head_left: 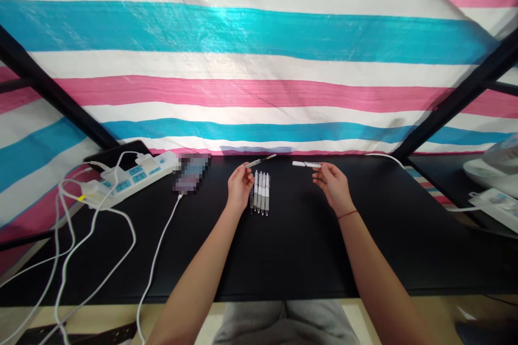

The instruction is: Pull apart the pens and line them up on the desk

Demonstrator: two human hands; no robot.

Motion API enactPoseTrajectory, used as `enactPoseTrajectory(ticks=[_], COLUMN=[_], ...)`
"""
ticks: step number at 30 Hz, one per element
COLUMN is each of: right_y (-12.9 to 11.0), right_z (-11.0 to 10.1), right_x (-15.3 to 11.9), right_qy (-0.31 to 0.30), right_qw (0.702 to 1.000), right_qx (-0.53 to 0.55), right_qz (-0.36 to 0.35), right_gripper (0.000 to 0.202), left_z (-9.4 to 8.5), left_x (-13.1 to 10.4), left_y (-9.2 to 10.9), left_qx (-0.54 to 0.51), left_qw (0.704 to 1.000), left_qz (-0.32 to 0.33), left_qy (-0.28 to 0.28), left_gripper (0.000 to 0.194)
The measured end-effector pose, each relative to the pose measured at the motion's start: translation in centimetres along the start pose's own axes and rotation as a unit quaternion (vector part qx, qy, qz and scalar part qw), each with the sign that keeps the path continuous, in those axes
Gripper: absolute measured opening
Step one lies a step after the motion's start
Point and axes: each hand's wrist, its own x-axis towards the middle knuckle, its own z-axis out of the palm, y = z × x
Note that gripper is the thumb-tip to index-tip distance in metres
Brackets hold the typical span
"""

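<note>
My left hand [240, 186] pinches a grey pen part [254, 163] with a thin refill [268, 158] sticking out of it toward the right. In my right hand [332, 186] is a white pen barrel [300, 164] with a clip, held between thumb and fingers and pointing left. The two parts are apart, both raised near the table's back edge. Several white and grey pens [262, 193] lie side by side on the black table [283, 259], just right of my left hand. A darker, thin piece [251, 200] lies at the row's left end.
A white power strip [137, 177] with plugs and looping white cables [131, 226] lies at the left. Beside it is a blurred phone [191, 172] on a cable. A striped sheet [259, 97] hangs behind the table. Another white power strip [499, 205] lies far right.
</note>
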Motion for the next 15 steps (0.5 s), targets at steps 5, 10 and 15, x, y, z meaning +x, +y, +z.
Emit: enactPoseTrajectory(ticks=[5,10,15], right_y=[-0.31,-0.16,0.14], right_z=[0.23,0.3,0.41], right_x=[-0.18,-0.17,-0.15], right_qy=[0.013,0.026,0.03], right_qw=[0.999,0.997,0.996], right_qx=[-0.011,-0.024,-0.036], right_qz=[-0.031,-0.065,-0.082], right_gripper=[0.034,0.033,0.032], left_z=[0.08,0.13,0.06], left_x=[-0.29,-0.52,-0.6], left_y=[-0.24,-0.54,-0.87], left_qx=[0.052,0.12,0.186], left_qw=[0.998,0.991,0.978], left_qz=[0.019,0.022,0.033], left_qy=[-0.037,-0.06,-0.083], left_gripper=[0.031,0.032,0.034])
